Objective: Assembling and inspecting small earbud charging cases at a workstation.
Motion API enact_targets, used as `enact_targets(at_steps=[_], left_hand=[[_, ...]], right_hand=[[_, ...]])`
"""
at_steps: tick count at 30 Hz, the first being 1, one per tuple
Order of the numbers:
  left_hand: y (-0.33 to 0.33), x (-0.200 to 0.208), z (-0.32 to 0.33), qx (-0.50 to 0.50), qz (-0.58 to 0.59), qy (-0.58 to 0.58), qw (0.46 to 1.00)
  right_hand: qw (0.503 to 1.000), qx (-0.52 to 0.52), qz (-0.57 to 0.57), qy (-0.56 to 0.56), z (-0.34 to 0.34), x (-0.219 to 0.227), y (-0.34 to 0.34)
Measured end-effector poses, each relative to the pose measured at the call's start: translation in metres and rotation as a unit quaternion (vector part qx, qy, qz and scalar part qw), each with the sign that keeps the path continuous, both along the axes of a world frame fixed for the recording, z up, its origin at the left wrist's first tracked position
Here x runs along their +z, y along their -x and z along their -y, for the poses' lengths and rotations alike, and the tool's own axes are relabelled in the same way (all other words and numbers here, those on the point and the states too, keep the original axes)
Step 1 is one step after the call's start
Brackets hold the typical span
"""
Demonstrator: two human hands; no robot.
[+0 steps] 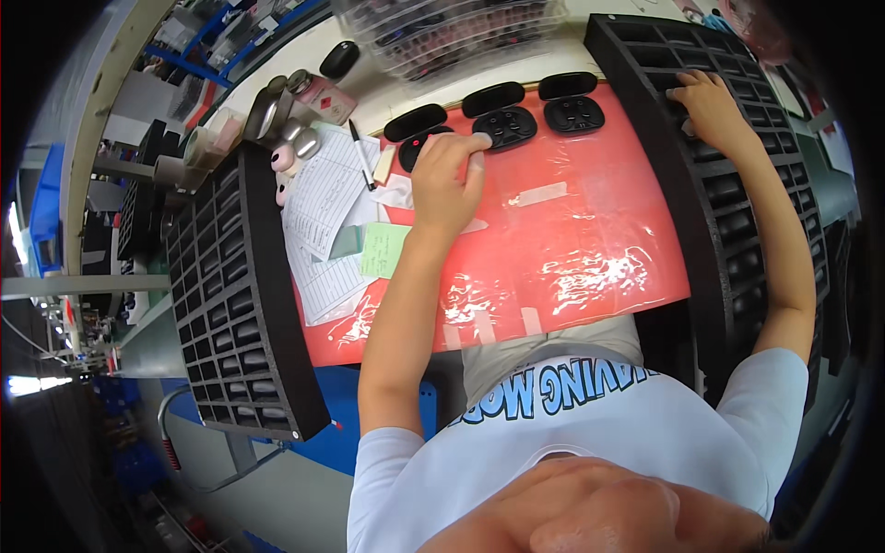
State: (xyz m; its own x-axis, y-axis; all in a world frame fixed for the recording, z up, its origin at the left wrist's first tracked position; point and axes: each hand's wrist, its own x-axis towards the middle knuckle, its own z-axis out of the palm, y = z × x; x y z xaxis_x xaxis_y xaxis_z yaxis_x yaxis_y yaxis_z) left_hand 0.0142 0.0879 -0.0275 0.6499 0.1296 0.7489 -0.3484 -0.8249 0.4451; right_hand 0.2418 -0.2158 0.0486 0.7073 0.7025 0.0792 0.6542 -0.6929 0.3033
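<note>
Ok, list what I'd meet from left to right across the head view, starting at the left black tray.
Left black compartment tray, written sheets, green note, left hand, middle open black case, right open black case, right black compartment tray.

blue txt [570, 387] on wht shirt [645, 429]

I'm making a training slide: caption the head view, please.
Left hand at open black cases on a red mat, right hand at a black compartment tray.
</note>
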Motion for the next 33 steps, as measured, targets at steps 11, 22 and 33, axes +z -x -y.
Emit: enact_targets(at_steps=[11,22,33], left_hand=[[0.009,0.008,-0.002,-0.105,-0.082,0.340,0.931],[0.011,-0.001,-0.006,-0.221,-0.222,0.451,0.835],[0.008,0.000,-0.003,-0.248,-0.145,0.538,0.792]], right_hand=[[0.968,0.228,-0.045,-0.090,-0.042,0.075,0.034],[0.652,0.219,-0.645,-0.334,-0.148,-0.017,0.087],[0.594,0.159,-0.657,-0.435,-0.148,-0.023,0.076]])
